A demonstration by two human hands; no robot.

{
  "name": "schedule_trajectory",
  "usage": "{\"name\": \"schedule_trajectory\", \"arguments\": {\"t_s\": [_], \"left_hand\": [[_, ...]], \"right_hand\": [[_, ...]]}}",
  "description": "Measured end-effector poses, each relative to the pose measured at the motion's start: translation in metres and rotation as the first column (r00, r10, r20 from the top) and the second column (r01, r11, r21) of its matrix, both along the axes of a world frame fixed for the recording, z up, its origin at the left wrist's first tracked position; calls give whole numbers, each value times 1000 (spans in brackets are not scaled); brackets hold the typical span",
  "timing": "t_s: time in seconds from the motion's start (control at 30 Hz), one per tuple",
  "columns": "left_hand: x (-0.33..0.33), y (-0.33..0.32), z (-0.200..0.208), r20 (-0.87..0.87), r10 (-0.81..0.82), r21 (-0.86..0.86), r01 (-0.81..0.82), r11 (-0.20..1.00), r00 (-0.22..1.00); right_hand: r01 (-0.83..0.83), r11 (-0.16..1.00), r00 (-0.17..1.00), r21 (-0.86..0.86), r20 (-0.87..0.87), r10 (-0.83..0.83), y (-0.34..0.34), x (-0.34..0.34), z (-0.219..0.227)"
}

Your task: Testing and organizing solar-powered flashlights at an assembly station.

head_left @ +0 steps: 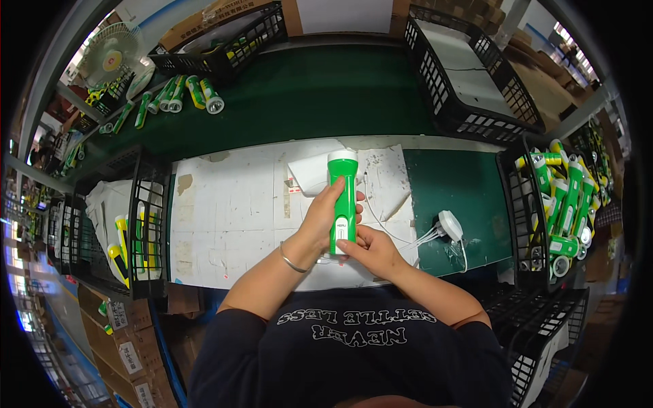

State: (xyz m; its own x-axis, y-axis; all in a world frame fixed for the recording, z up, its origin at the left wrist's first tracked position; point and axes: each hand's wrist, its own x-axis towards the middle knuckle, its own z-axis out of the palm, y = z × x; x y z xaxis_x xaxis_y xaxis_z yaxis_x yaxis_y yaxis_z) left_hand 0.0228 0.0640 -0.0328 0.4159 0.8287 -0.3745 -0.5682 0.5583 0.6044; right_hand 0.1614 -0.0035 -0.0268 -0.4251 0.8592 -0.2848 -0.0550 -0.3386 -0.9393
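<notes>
Flashlight [346, 197]: I have it in both hands, over the middle of the worktop [473, 177]. It is green and white, and its wide white head points away from me.
Left hand [318, 219]: It wraps around the flashlight, thumb on the front, fingers [360, 208] curled behind and pressed on it.
Right hand [379, 253]: It pinches the bottom end, thumb just below the white switch [341, 228]. I cannot tell where all its fingertips are.
White sheet [231, 224]: It lies on the worktop under my hands.
White cords [427, 236]: They lie to the right, near a round white thing [449, 223].
Right basket [522, 234]: It is black and full of piled green and yellow flashlights [573, 194].
Left basket [148, 290]: It is black too, with a few flashlights inside.
</notes>
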Motion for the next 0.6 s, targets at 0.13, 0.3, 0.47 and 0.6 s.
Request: {"name": "schedule_trajectory", "arguments": {"t_s": [0.13, 0.3, 0.47, 0.6], "left_hand": [[6, -7, -1, -8, 12, -41, -12, 999, 1000], [4, -16, 3, 63, 9, -86, -4, 996, 998], [-1, -13, -8, 36, -4, -4, 4, 1000, 999], [2, -21, 19, -122, 25, 149, -7, 989, 992]], "right_hand": [[-49, 998, 991, 51, 127, 42, -8, 9, 2], [-2, 988, 997, 153, 74, -9, -13, 27, -13], [-36, 907, 930, 420, 347, -124, -2, 41, 19], [-389, 503, 692, 772, 605, -394, 7, 32, 47]]}}
